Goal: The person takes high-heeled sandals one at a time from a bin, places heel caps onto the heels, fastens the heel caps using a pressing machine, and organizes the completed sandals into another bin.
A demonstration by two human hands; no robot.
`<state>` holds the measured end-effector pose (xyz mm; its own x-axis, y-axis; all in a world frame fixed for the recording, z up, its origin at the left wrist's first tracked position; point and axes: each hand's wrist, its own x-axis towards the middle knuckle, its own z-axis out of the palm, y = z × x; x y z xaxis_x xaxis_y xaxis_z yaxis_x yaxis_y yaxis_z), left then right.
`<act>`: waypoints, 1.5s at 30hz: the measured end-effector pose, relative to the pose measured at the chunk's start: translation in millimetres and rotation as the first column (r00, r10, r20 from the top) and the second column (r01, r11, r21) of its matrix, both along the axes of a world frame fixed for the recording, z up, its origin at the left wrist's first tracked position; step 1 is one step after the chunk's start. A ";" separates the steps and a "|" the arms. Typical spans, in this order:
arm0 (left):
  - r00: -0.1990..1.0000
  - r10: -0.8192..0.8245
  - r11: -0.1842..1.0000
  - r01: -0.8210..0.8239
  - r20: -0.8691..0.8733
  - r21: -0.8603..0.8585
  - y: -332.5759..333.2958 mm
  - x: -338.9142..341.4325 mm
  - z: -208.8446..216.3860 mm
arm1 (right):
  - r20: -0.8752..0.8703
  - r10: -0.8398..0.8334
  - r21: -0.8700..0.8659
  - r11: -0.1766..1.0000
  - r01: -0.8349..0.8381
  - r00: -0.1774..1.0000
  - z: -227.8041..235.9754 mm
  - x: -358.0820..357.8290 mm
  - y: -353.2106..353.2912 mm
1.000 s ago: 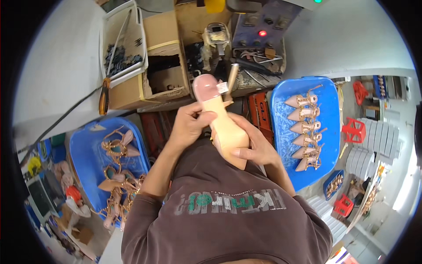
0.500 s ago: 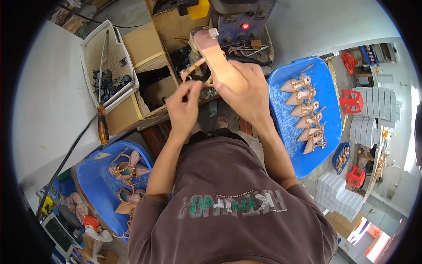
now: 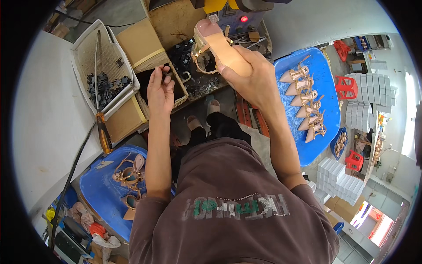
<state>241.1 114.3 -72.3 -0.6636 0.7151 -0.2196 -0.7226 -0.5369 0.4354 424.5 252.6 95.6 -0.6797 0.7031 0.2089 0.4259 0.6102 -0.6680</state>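
My right hand [image 3: 257,77] grips a tan high-heeled shoe [image 3: 228,55] by its toe end, sole facing up. Its gold-studded straps [image 3: 198,57] hang loose at the left side, and the heel end points away from me, toward a machine. Away from the shoe, my left hand [image 3: 161,90] is raised over a dark-insided cardboard box [image 3: 176,99], its fingers loosely curled and apart. I see nothing plainly held in it.
A machine with a red lamp [image 3: 244,19] stands ahead. On the right, a blue tub [image 3: 323,132] holds a row of similar shoes; another blue tub [image 3: 94,182] with shoes is at lower left. A white tray [image 3: 81,66] carries black pieces [image 3: 105,88] and an orange-handled screwdriver [image 3: 103,132].
My left hand has let go of the shoe's strap and moved left and nearer, over the box. My right hand still holds the shoe, slightly shifted to the right.
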 end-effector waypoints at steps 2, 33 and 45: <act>1.000 0.014 0.996 -0.012 0.020 -0.090 4.9 -2.7 5.7 | 0.001 -0.025 -0.039 0.999 0.025 1.000 2.4 -1.1 -0.3; 1.000 0.009 0.995 -0.006 0.029 -0.100 3.4 -14.5 -11.4 | 0.082 -0.018 -0.093 0.995 0.026 0.996 -12.9 21.7 13.8; 0.984 -0.089 0.948 0.037 -0.153 -0.315 -6.2 -19.5 -19.4 | -0.038 0.042 -0.208 0.977 -0.049 0.998 -13.9 32.9 5.0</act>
